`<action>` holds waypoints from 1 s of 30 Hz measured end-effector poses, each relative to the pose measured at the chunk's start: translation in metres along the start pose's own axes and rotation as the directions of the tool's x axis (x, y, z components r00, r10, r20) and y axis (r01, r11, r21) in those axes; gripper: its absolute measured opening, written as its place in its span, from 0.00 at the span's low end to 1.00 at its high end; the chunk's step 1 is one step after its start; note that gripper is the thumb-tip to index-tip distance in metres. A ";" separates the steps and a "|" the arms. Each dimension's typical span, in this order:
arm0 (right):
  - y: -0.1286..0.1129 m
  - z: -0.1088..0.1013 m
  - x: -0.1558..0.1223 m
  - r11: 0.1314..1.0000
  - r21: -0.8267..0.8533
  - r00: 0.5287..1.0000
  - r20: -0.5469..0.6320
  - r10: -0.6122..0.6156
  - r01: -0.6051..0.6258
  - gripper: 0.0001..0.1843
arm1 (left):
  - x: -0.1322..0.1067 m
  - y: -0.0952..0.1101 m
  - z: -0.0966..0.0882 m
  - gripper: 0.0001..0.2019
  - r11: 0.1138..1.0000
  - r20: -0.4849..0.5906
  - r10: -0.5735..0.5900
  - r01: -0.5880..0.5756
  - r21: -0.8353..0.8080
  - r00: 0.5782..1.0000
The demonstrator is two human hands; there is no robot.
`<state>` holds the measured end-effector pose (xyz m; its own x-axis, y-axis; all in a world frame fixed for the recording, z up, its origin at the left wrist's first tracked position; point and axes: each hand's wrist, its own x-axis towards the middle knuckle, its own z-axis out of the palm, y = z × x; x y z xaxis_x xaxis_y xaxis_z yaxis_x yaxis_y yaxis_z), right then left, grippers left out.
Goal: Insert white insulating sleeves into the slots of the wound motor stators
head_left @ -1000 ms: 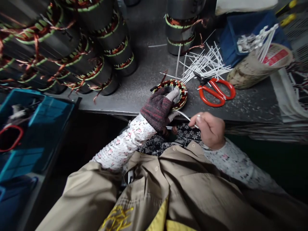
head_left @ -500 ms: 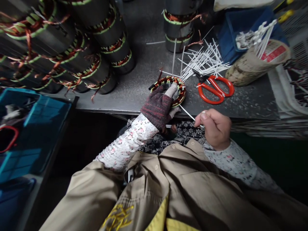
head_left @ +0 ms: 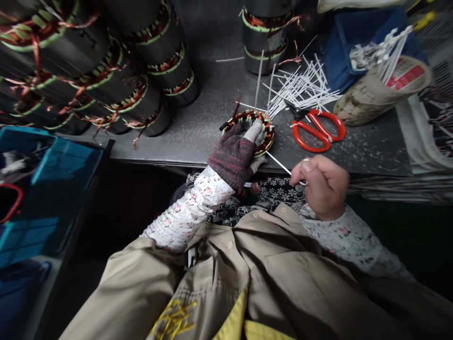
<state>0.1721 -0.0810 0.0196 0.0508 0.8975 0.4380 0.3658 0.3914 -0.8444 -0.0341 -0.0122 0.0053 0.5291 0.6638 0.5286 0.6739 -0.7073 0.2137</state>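
My left hand (head_left: 233, 153), in a dark striped knit glove with pale-wrapped fingers, grips the near side of a motor stator (head_left: 271, 137). Copper windings and green insulation ring its top, and one finger reaches into its bore. Two white ties stand up from the far rim. From the near rim a white cable tie (head_left: 279, 162) runs taut to my bare right hand (head_left: 322, 184). There the fingers are closed, pinching the tie's end. Red-handled scissors (head_left: 318, 130) lie on the bench right of the stator. The stator's underside is hidden by my glove.
Behind the stator lies a pile of loose white ties (head_left: 300, 89). A cardboard tube (head_left: 371, 99) holding ties leans by a blue bin (head_left: 332, 52). Stacked stators (head_left: 148, 108) crowd the left, with more stators (head_left: 264, 38) at the back. A teal crate (head_left: 53, 174) stands lower left.
My right hand has moved slightly to the right, away from the stator, still pinching the tie. My left hand keeps its grip. The view has shifted a little.
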 end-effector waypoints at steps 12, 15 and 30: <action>0.023 0.039 0.025 0.983 0.175 0.999 0.007 0.046 -0.046 0.20 | -0.001 0.003 0.000 0.33 0.987 0.003 -0.114 0.113 -0.117 0.994; 0.028 0.047 0.030 0.973 0.221 0.998 0.002 0.065 -0.063 0.19 | -0.001 0.006 0.003 0.28 0.936 -0.022 -0.241 0.226 -0.271 0.970; 0.016 0.031 0.042 0.966 -0.227 0.982 0.168 -0.086 0.123 0.11 | 0.002 -0.004 0.002 0.12 0.908 -0.119 -0.084 0.027 -0.417 0.989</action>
<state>0.1513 -0.0302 0.0146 -0.1374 0.8819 0.4511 0.5704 0.4427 -0.6918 -0.0346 -0.0075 0.0037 0.4053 0.6874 0.6027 0.4115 -0.7259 0.5512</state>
